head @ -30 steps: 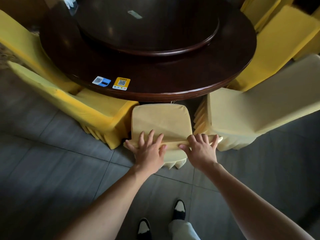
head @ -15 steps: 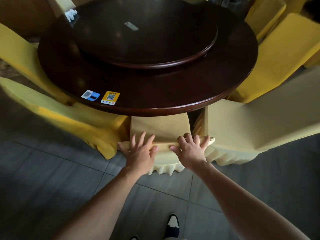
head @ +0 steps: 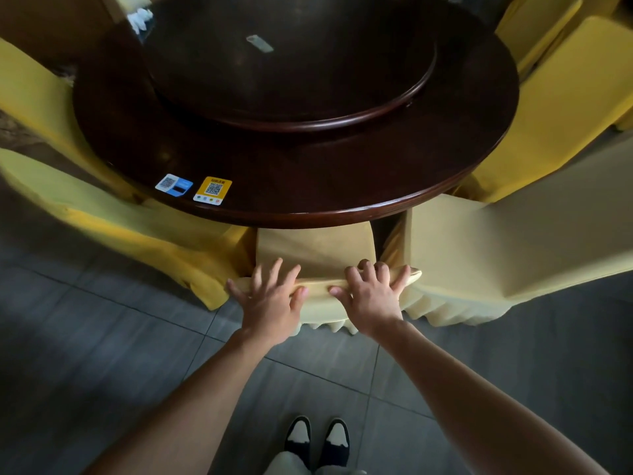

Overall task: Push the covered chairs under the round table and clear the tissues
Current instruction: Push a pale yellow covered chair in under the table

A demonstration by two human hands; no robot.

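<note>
At the upper left of the frame a white clump of tissues (head: 139, 19) sits at the far edge of the tabletop (head: 342, 173), partly cut off by the frame and too blurred to make out how many there are. Lower left, a yellow covered chair (head: 113, 217) slants under the rim, its seat hidden by the dark wood. Two QR-code stickers (head: 193, 189) lie near the tabletop's near edge, below the raised round turntable (head: 291, 63). At centre, the middle covered chair (head: 313, 248) has most of its seat hidden beneath the tabletop; only its back shows. The left hand (head: 270, 299) rests on the top of that back with fingers spread wide, and the right hand (head: 373, 293) curls over the same edge, gripping it. To the right a paler covered chair (head: 496, 241) runs out of frame. The floor (head: 85, 354) is grey tile, the room dim, and two black-and-white shoes (head: 317, 440) show at the bottom.
</note>
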